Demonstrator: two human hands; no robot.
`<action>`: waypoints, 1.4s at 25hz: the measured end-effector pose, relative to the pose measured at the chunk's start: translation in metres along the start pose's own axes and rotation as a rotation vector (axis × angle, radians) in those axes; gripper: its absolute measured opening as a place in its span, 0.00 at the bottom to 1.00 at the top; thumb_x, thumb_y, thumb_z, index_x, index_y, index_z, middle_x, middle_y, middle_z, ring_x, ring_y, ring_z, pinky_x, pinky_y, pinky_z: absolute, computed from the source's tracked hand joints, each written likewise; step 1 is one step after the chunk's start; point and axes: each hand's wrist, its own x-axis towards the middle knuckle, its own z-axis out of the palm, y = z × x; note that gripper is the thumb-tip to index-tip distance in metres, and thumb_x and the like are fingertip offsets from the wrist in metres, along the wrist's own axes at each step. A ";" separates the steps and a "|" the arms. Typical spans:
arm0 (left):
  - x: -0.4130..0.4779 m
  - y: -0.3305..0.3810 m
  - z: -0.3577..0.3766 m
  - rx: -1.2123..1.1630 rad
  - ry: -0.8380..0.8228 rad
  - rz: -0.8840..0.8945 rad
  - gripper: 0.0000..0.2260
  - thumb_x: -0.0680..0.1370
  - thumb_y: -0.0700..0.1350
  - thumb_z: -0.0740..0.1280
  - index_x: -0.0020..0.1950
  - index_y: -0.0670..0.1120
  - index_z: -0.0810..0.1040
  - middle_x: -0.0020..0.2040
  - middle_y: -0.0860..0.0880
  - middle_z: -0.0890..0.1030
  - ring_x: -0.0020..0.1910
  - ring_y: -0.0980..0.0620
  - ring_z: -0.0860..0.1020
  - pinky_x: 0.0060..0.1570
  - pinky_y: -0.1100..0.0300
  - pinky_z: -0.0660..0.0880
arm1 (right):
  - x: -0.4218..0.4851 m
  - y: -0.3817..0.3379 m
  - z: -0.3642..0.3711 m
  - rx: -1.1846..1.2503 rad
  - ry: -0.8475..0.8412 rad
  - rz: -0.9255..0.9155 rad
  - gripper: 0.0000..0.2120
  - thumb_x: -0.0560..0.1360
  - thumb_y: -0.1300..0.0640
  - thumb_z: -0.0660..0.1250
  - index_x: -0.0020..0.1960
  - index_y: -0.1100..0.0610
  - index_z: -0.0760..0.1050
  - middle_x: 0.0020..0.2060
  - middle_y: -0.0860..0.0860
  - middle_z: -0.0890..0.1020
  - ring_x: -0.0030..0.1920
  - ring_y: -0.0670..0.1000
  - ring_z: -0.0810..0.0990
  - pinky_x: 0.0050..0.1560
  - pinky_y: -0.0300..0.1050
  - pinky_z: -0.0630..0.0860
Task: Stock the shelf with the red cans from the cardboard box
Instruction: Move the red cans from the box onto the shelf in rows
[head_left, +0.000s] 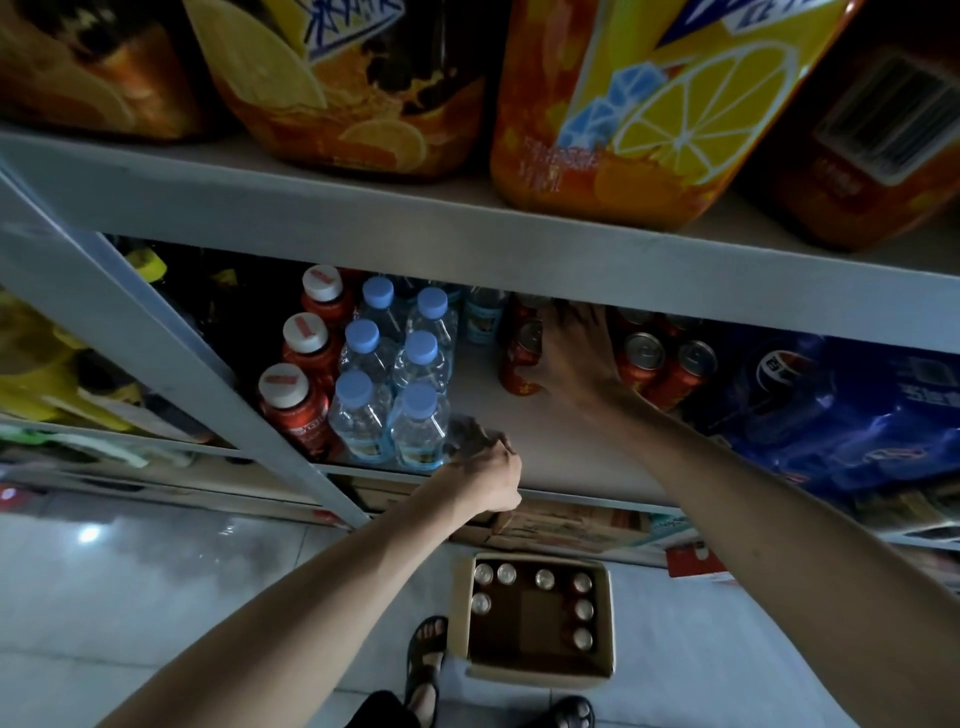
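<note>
- My right hand (574, 358) reaches deep onto the shelf (519, 415), arm outstretched, fingers wrapped round a red can (522, 364) that stands upright on the shelf board.
- My left hand (485, 475) rests as a closed fist on the shelf's front edge, at 7 o'clock from the right hand; I cannot tell whether it grips anything.
- At 3 o'clock of the held can, a group of red cans (660, 366) already stands on the shelf; at least three tops show, with more hidden in the shadow behind.
- At 9 o'clock, six clear water bottles (395, 374) with blue caps stand in two rows, and beside them three red bottles (306, 358) with white caps.
- On the floor at 6 o'clock sits the open cardboard box (537, 623), with eight cans (545, 578) lining its walls and its middle bare.
- A sandalled foot (427, 660) stands just beside the box, at its 9 o'clock.
</note>
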 end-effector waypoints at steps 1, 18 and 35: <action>-0.001 0.001 -0.001 0.011 -0.001 0.001 0.27 0.81 0.48 0.60 0.71 0.29 0.62 0.66 0.24 0.65 0.67 0.27 0.66 0.68 0.34 0.62 | 0.000 0.001 0.001 0.004 0.000 -0.001 0.44 0.64 0.43 0.78 0.73 0.60 0.66 0.68 0.58 0.75 0.70 0.59 0.69 0.71 0.50 0.58; 0.004 0.009 0.022 -0.060 -0.047 -0.113 0.38 0.78 0.51 0.65 0.78 0.37 0.49 0.75 0.27 0.45 0.74 0.26 0.50 0.72 0.38 0.56 | -0.091 0.009 -0.012 0.198 0.273 0.045 0.29 0.69 0.59 0.71 0.69 0.61 0.70 0.62 0.61 0.73 0.59 0.62 0.71 0.62 0.56 0.69; 0.066 0.113 0.239 -0.449 -0.478 0.117 0.03 0.78 0.41 0.67 0.51 0.46 0.76 0.47 0.43 0.81 0.32 0.53 0.79 0.29 0.63 0.74 | -0.433 0.080 0.235 0.597 -0.525 0.693 0.03 0.75 0.55 0.64 0.43 0.50 0.74 0.39 0.49 0.77 0.38 0.55 0.76 0.35 0.41 0.67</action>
